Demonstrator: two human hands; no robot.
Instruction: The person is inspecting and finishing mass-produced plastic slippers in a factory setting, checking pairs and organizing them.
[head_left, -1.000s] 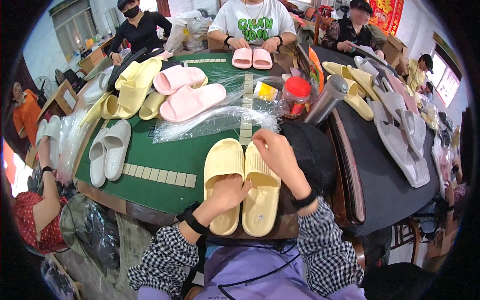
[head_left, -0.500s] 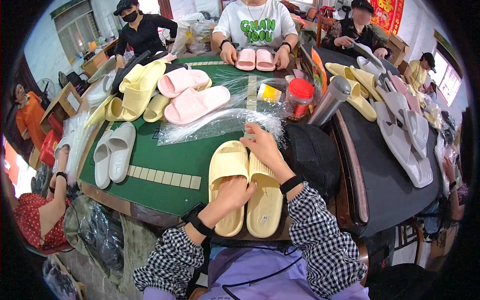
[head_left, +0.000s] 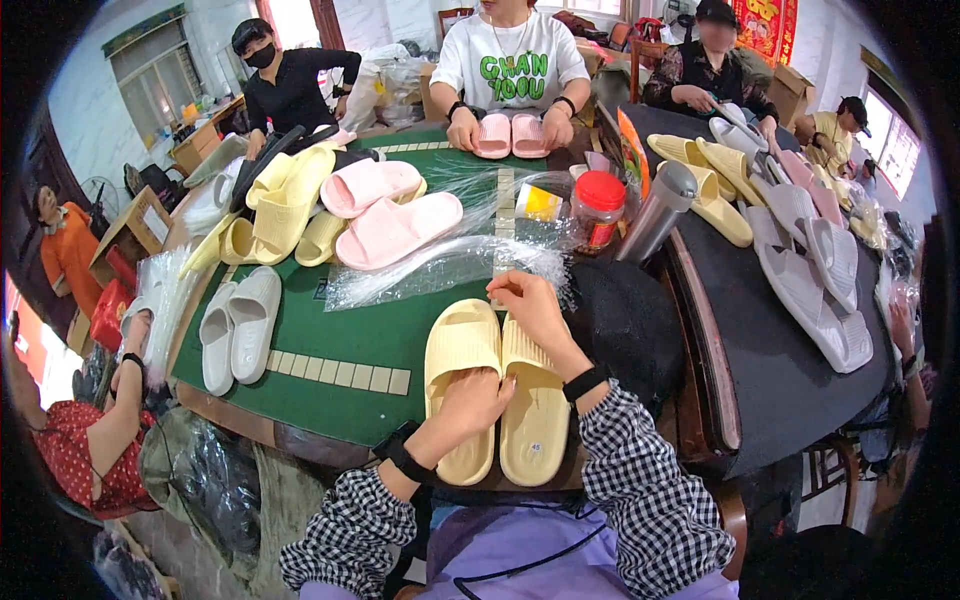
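Lengthwise, yellow slippers point forward; left fingers hidden, right fingers curled; grips unclear.

The green-topped table carries yellow slippers; grey slippers; clear plastic; red-lidded jar.

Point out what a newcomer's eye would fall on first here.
Probably the pale yellow slippers side by side at the table's near edge, the left hand reaching into the left one and the right hand at the toe end of the other. Next, the jar with a bright red lid, beyond them to the right, beside a silver flask.
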